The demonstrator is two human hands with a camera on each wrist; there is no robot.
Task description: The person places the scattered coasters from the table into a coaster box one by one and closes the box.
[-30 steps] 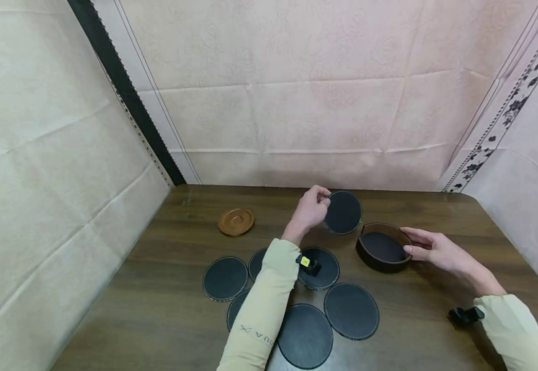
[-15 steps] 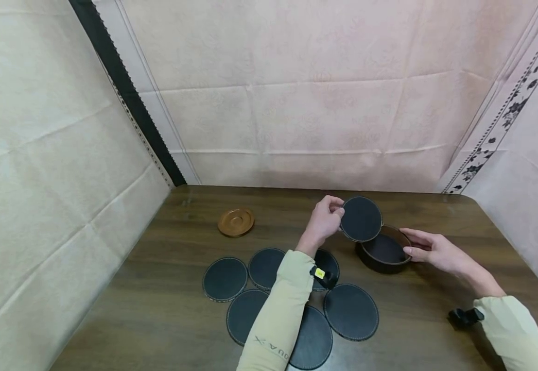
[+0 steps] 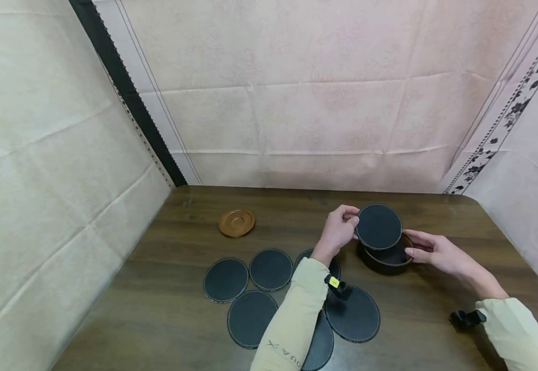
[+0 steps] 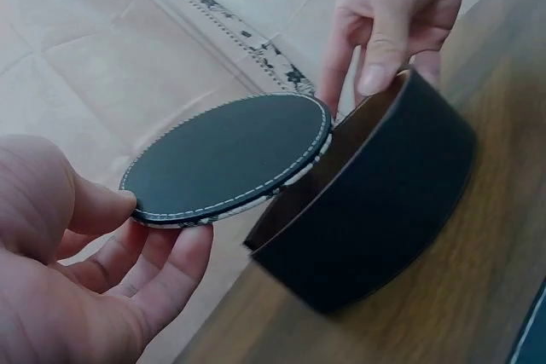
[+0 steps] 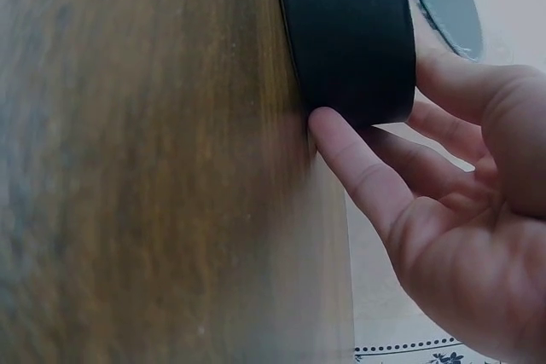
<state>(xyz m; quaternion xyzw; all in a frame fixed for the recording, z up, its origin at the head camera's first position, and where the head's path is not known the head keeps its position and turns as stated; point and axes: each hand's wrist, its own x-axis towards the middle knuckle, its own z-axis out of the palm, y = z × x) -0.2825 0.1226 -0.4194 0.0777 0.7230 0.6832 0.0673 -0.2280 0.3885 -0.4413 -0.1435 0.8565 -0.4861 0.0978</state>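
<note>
Between thumb and fingers my left hand (image 3: 338, 232) pinches the edge of a round dark coaster (image 3: 379, 226) with pale stitching. In the head view that coaster overlaps the back left of a round black holder (image 3: 386, 266). The left wrist view shows the coaster (image 4: 230, 155) tilted by the holder's open top (image 4: 375, 202), whose inside is brown. My right hand (image 3: 440, 252) grips the holder's right wall, thumb over the rim. From the right wrist view, its fingers (image 5: 358, 168) touch the outer wall (image 5: 350, 40) near the table. Most of the holder's inside is hidden.
Several more dark coasters (image 3: 225, 280) lie on the wooden table (image 3: 157, 309) in front, some partly under my left sleeve (image 3: 296, 319). A round brown wooden piece (image 3: 237, 223) sits at the back left. Pale cloth (image 3: 296, 129) hangs behind the table.
My left hand has carried the coaster to the right and slightly nearer, from beside the holder to over its back left part. The right hand and holder stay put.
</note>
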